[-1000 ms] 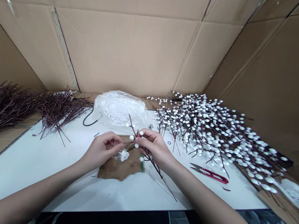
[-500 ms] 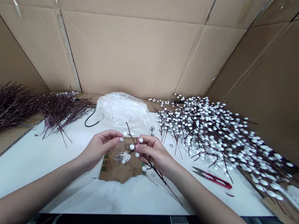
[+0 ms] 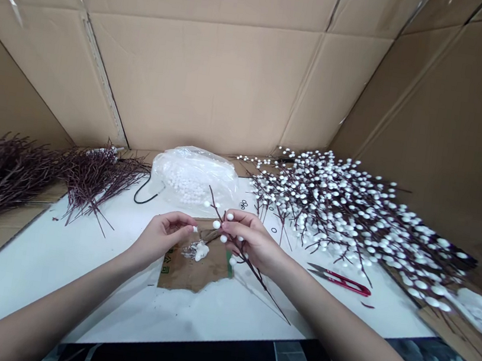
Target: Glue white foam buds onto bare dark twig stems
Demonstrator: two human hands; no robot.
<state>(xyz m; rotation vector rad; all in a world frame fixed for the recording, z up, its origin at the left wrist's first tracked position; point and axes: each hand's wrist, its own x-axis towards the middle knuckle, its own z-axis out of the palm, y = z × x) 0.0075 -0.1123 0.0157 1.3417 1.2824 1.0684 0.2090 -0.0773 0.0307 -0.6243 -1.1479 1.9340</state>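
Between the thumb and fingers of my left hand (image 3: 165,235) a small white ball (image 3: 194,229) is pinched. My right hand (image 3: 251,243) is closed around a dark brown artificial twig (image 3: 260,280), which slants from upper left to lower right. Several white balls (image 3: 216,225) sit on the twig near my right fingers. Below the hands lies a torn piece of brown cardboard (image 3: 196,276). A lump of white paste, probably glue (image 3: 200,251), rests on it, between the two hands.
Behind the hands stands a clear plastic bag of white balls (image 3: 194,180). At right lie many white-balled branches (image 3: 335,212) and red-handled thread snips (image 3: 341,279). Bare brown twigs (image 3: 95,181) are heaped at left. Cardboard walls (image 3: 192,78) enclose the white table (image 3: 115,306).
My left hand with the ball has drawn slightly down, away from the twig's tip. My right hand has lifted the twig a little, and the whole view has shifted slightly.
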